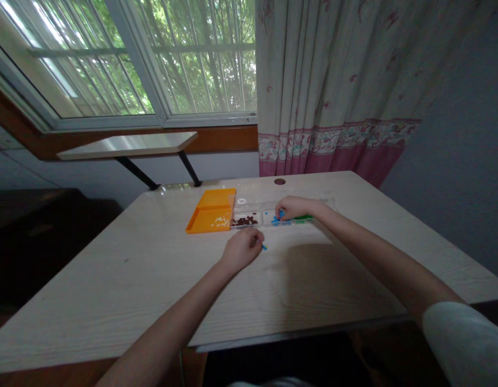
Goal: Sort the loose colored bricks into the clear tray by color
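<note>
Closed in a pinch, my left hand [243, 249] rests over the near middle of the table, and a small blue piece [264, 247] sticks out at its fingertips. My right hand [291, 207] reaches into a clear plastic tray [261, 207], its fingers closed among small blue pieces [275, 220]; whether one is between them is hidden. Left of these, dark brown pieces [244, 221] fill another compartment. Green pieces [303, 217] lie partly under my right wrist. An open orange case [211, 212] with small white pieces [221, 221] adjoins the tray on the left.
A raised shelf [130, 144] on black supports stands at the table's back left. Behind the wooden table [152, 290] are a window and a patterned curtain [313, 80]. A round hole [280, 181] is set near the back edge.
</note>
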`<action>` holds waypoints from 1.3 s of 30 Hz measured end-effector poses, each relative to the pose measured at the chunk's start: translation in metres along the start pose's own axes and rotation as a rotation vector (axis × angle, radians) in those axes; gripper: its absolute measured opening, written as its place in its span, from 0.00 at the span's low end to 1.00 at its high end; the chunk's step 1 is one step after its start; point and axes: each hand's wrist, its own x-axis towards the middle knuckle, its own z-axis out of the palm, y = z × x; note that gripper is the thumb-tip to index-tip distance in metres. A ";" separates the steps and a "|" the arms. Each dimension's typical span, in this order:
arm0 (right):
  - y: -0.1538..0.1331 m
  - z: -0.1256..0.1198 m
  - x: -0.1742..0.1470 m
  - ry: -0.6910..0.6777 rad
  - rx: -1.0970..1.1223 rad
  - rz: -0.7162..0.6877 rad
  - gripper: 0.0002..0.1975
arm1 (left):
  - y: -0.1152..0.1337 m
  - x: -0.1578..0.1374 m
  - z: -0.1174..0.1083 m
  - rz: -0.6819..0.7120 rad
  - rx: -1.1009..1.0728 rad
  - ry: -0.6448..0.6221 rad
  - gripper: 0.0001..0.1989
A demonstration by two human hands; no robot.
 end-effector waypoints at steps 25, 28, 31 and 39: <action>-0.034 0.001 -0.030 0.094 0.071 0.014 0.12 | 0.000 0.000 0.000 0.034 0.007 -0.011 0.06; -0.050 0.018 -0.041 0.060 0.083 -0.032 0.10 | 0.001 0.000 0.000 0.059 -0.007 -0.042 0.07; -0.055 0.034 -0.046 0.068 0.140 -0.033 0.10 | 0.003 0.000 0.000 0.078 -0.040 -0.077 0.09; -0.051 0.047 -0.063 0.158 0.271 0.082 0.13 | 0.006 -0.001 -0.004 0.090 -0.103 -0.146 0.12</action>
